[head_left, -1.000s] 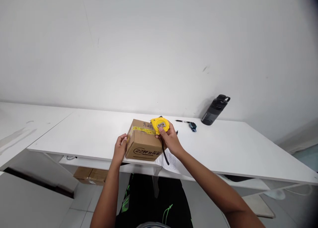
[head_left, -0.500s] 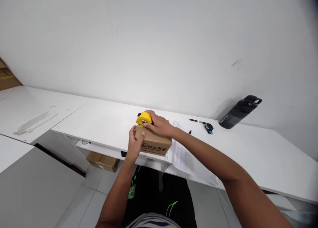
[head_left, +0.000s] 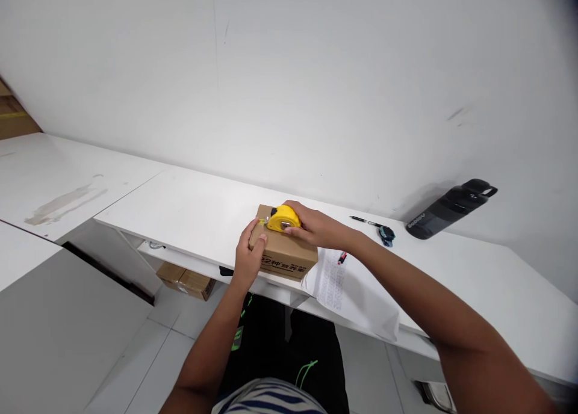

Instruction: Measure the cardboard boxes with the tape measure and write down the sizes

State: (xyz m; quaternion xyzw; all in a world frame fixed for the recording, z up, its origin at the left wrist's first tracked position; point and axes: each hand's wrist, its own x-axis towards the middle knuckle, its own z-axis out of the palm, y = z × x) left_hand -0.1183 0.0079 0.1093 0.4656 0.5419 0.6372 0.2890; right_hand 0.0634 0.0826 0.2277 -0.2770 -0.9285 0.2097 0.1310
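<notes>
A small brown cardboard box (head_left: 295, 253) with dark printing on its front stands near the desk's front edge. On top of it sits a yellow tape measure (head_left: 280, 219), with my right hand (head_left: 317, 226) wrapped round its case from the right. A short piece of yellow blade shows between the case and the box's left end. My left hand (head_left: 247, 260) grips that left end, thumb on the top front edge and fingers along the side. Whether those fingers also pinch the blade's tip, I cannot tell.
Right of the box, written paper sheets (head_left: 332, 284) hang over the front edge of the white desk (head_left: 194, 197), a red-and-black pen (head_left: 342, 257) on them. Farther back lie a black pen (head_left: 363, 221), a dark blue watch-like item (head_left: 386, 235) and a black bottle (head_left: 447, 209). Cardboard boxes (head_left: 185, 280) lie below.
The tape measure has gone from the box's right end to its left part, then slightly right, exposing a little blade. My left hand has shifted its grip onto the box's top edge. The view has turned.
</notes>
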